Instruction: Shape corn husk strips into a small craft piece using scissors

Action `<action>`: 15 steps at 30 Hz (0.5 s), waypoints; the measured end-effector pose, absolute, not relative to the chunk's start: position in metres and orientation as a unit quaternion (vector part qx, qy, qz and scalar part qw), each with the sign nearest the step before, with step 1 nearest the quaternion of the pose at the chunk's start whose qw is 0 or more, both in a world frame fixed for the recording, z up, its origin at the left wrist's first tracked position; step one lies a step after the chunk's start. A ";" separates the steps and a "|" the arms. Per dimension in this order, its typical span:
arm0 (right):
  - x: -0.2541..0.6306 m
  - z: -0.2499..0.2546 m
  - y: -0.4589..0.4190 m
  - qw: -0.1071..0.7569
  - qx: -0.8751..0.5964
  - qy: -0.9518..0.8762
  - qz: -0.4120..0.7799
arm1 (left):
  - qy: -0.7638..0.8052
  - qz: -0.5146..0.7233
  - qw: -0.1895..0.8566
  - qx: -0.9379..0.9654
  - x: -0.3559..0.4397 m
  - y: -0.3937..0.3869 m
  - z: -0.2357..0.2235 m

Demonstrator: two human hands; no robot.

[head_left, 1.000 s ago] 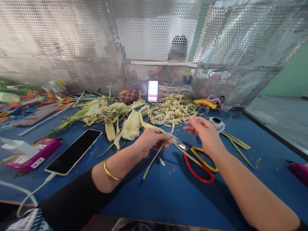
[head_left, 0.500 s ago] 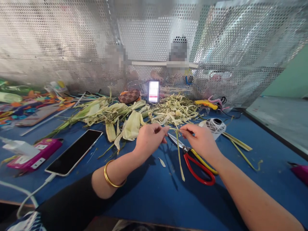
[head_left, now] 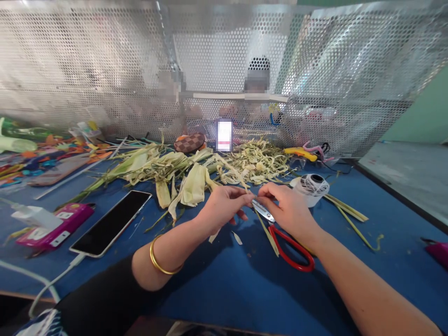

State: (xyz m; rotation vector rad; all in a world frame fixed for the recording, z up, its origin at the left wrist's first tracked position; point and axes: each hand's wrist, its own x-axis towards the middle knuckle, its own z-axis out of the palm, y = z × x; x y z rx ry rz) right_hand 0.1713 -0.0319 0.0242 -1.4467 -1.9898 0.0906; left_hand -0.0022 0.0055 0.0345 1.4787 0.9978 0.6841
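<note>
My left hand point(head_left: 224, 205) and my right hand point(head_left: 285, 207) meet over the blue table point(head_left: 224, 284), both pinching a thin green leaf strip point(head_left: 268, 231) whose free end hangs down toward the table. Scissors point(head_left: 287, 242) with a red and a yellow handle lie on the table just under my right hand. Behind my hands lies a heap of pale green husks and leaves point(head_left: 168, 168), with shredded strips point(head_left: 257, 161) beside it.
A black phone point(head_left: 112, 221) on a cable lies at the left beside a pink box point(head_left: 58, 224). A white tape roll point(head_left: 311, 185) stands right of my hands. More leaf strips point(head_left: 350, 214) lie farther right. People sit behind the perforated metal screen point(head_left: 105, 70).
My hands have come together: the right hand, open and apart a second ago, now pinches the strip next to the left. The strip's end has swung from left to under my right hand.
</note>
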 end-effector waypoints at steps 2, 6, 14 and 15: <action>0.171 0.025 -0.032 0.336 -0.549 -0.762 0.068 | 0.415 0.281 0.568 0.653 -0.004 0.007 0.035; 0.171 0.023 -0.031 0.333 -0.553 -0.760 0.073 | 0.393 0.258 0.629 0.619 -0.005 0.009 0.034; 0.172 0.032 -0.034 0.429 -0.529 -0.729 -0.068 | 0.407 0.305 0.703 0.497 -0.004 0.016 0.028; 0.172 0.034 -0.036 0.443 -0.532 -0.717 -0.079 | 0.412 0.321 0.704 0.482 -0.003 0.017 0.028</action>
